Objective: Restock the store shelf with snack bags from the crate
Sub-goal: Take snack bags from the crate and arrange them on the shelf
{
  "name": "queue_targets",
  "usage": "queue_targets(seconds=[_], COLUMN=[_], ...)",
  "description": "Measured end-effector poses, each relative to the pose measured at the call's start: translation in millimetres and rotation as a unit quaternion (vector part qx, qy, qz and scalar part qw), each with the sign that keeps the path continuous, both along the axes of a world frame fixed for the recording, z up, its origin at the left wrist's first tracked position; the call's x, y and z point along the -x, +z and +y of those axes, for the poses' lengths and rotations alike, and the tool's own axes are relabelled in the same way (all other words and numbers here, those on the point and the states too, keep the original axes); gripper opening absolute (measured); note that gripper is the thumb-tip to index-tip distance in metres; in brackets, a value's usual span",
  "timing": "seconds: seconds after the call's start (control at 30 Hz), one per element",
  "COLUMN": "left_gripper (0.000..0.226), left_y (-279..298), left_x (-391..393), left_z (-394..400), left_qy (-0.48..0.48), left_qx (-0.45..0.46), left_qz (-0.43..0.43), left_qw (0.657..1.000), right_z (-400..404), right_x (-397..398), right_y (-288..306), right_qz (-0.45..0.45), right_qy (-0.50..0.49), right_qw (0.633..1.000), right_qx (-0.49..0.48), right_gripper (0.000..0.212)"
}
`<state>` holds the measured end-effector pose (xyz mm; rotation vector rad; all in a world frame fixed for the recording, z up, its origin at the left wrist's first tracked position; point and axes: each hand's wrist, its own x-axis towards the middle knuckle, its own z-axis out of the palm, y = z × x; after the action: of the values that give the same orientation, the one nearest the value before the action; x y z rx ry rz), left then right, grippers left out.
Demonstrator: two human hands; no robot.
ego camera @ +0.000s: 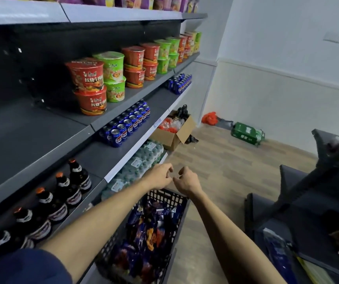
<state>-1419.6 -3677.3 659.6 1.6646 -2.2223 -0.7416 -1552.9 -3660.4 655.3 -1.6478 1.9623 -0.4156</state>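
The snack bags (pixel 150 232) lie heaped in the crate (pixel 176 199) below my arms. My left hand (pixel 160 177) and right hand (pixel 187 181) hover above its far rim, fingers loosely curled, holding nothing. I should reach down and lift a top bag for the bare shelf (pixel 27 136).

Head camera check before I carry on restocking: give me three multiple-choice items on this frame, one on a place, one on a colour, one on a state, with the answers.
1. Where is the crate of snack bags?
A. On the top shelf
B. Below the outstretched arms
C. By the far wall

2. What colour are the cans below the noodle cups?
A. Blue
B. Yellow
C. White

3. What do the hands hold?
A. A bottle
B. A snack bag
C. Nothing

Answers: 1 B, the crate sits under both forearms. 2 A, the can sides are blue. 3 C, the left hand and right hand have loosely curled fingers around nothing.
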Motion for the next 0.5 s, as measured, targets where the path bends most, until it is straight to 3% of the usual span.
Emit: queue_targets(seconds=[0.5], left_gripper=[0.026], left_y=[-73], left_x=[-14], left_z=[-43], left_qy=[0.073], left_qx=[-0.094], left_qz=[0.006], left_qw=[0.993], right_z=[-65], right_x=[-3], right_y=[-74], right_qz=[-0.017], right_qy=[0.067], right_qw=[0.995], right_qx=[-0.079], right_gripper=[0.032])
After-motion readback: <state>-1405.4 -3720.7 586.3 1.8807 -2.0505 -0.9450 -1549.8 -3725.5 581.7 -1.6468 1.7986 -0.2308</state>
